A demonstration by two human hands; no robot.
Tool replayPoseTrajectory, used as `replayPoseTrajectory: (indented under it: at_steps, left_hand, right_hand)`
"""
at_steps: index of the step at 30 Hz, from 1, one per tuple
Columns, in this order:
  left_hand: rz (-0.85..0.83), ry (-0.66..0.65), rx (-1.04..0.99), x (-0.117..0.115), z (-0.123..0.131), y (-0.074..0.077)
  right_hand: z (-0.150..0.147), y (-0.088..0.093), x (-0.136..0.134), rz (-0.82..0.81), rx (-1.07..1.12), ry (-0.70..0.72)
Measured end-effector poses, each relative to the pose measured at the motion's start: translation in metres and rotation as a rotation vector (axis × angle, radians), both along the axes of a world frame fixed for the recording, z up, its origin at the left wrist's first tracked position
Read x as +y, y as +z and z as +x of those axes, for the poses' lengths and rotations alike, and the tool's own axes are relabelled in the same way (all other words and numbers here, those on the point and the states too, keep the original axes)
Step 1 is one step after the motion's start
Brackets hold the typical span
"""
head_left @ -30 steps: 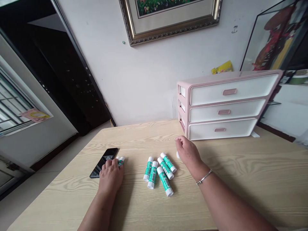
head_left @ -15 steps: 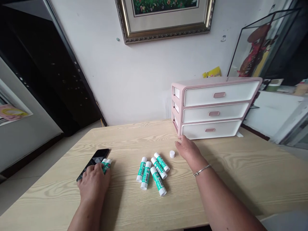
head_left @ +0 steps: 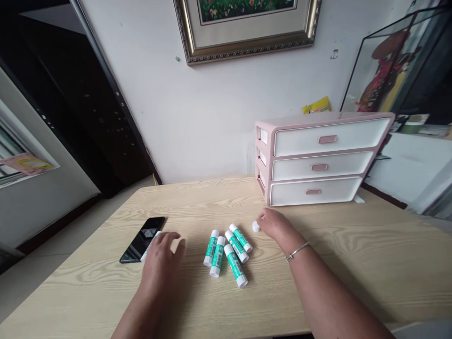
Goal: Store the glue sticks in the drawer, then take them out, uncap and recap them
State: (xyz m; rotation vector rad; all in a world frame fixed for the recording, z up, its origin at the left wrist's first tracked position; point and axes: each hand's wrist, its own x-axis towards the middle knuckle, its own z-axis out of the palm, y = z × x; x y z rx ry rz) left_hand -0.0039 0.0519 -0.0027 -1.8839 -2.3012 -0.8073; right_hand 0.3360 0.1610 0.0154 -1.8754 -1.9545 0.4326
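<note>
My left hand (head_left: 160, 261) hovers low over the wooden table (head_left: 353, 254) with its fingers spread, holding nothing. A green-and-white glue stick (head_left: 147, 248) lies just beyond its fingertips, against a black phone (head_left: 142, 239). Several more glue sticks (head_left: 228, 252) lie in a loose bunch at the middle of the table, between my hands. My right hand (head_left: 276, 226) rests on the table to their right, its curled fingertips closed on a small white cap (head_left: 255, 226). A metal bangle sits on that wrist.
A pink three-drawer organiser (head_left: 319, 160) with all its white drawers closed stands at the back right, just beyond my right hand. A wall with a framed picture (head_left: 247, 23) rises behind the table. A dark doorway lies to the left.
My left hand has let go of the glue stick by the phone, pulled back and spread open. My right hand has come back down to the white cap and closed its fingertips on it.
</note>
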Motion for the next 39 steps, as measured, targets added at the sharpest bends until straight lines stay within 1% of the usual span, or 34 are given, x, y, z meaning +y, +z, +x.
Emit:
replayPoseTrajectory:
  at_steps: [2, 3, 4, 5, 8, 11, 15, 18, 21, 26, 28, 30, 34, 36, 39]
  left_hand:
    - [-0.057, -0.184, -0.105, 0.0, 0.013, 0.007]
    - [-0.085, -0.246, -0.129, 0.0, 0.02, 0.011]
    - [-0.108, -0.281, -0.144, 0.001, 0.027, 0.015]
    - [-0.155, -0.296, -0.152, 0.002, 0.034, 0.02]
    - [-0.281, -0.24, -0.112, 0.009, 0.051, 0.03]
    - [-0.326, -0.237, -0.014, 0.017, 0.063, 0.036]
    - [-0.345, -0.269, 0.09, 0.023, 0.072, 0.038]
    - [-0.336, -0.252, 0.129, 0.022, 0.075, 0.035]
    - [-0.296, -0.239, 0.127, 0.019, 0.074, 0.028]
    - [-0.142, -0.282, -0.012, 0.013, 0.071, 0.019]
    - [-0.074, -0.339, -0.058, 0.01, 0.073, 0.019]
    - [-0.027, -0.431, -0.077, 0.006, 0.078, 0.019]
    - [0.018, -0.613, -0.068, -0.002, 0.089, 0.022]
    - [0.019, -0.666, -0.051, -0.004, 0.094, 0.023]
    - [0.003, -0.684, -0.067, -0.007, 0.098, 0.024]
  right_hand:
    - [-0.002, 0.002, -0.002, -0.008, -0.003, 0.014]
    - [-0.003, 0.003, -0.003, -0.012, -0.005, 0.017]
    - [-0.004, 0.004, -0.004, -0.016, -0.008, 0.017]
    - [-0.005, 0.006, -0.005, -0.013, -0.014, 0.01]
    - [-0.008, 0.01, -0.008, 0.063, -0.034, -0.024]
    - [-0.012, 0.015, -0.013, 0.186, -0.012, -0.042]
    - [-0.019, 0.02, -0.02, 0.313, 0.057, -0.028]
    - [-0.025, 0.022, -0.024, 0.368, 0.1, 0.007]
    - [-0.033, 0.021, -0.03, 0.411, 0.166, 0.071]
    - [-0.047, 0.026, -0.049, 0.484, 0.326, 0.219]
    - [-0.054, 0.029, -0.057, 0.47, 0.378, 0.293]
    - [-0.06, 0.031, -0.064, 0.433, 0.411, 0.362]
    - [-0.071, 0.028, -0.072, 0.354, 0.407, 0.454]
    - [-0.075, 0.024, -0.073, 0.327, 0.385, 0.466]
    - [-0.079, 0.017, -0.073, 0.306, 0.372, 0.421]
